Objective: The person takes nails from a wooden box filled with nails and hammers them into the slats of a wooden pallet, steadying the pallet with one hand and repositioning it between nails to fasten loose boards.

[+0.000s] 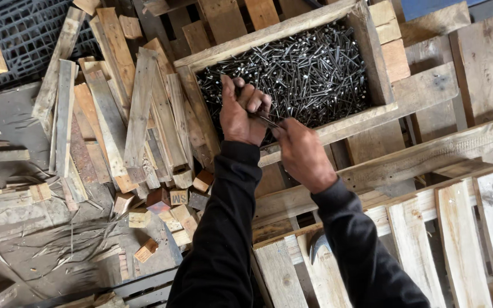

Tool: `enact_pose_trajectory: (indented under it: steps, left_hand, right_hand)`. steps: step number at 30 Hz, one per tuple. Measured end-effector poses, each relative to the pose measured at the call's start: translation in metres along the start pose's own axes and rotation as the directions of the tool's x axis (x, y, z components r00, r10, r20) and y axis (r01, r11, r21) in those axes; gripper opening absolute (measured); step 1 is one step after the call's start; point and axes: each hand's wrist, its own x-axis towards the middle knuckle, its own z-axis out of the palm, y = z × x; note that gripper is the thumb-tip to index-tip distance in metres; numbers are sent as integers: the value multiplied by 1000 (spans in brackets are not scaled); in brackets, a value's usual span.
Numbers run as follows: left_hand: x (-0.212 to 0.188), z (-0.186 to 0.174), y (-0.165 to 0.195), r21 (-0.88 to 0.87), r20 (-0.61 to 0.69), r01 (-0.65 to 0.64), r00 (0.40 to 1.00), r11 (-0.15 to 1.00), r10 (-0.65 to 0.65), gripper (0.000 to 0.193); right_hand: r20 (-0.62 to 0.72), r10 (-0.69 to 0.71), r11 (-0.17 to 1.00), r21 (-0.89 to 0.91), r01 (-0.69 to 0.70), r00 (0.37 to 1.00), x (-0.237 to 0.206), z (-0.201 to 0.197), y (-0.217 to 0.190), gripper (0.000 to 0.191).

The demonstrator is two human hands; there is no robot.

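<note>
Hands pinch nails | axis toward lower right | over crate

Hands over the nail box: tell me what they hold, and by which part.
The left hand grips a bunch of nails around their shafts; the right hand pinches one at its end, above the wooden box.

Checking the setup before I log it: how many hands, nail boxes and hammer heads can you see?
Hands: 2, left hand and right hand
Wooden box of nails: 1
Hammer head: 1
Total: 4
</note>
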Motion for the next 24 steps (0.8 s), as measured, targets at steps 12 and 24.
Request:
enact_pose_trajectory:
  steps: [12,24]
  left_hand:
    - [-28,23,-13,-68,84,37,996,997,-31,53]
    - [-48,8,7,371,-303,234,945,899,-121,37]
  right_hand:
    - [-230,-183,983,-47,177,956,-1,6,-20,32]
    - [-331,-281,940,-282,190,901,-3,-14,36,17]
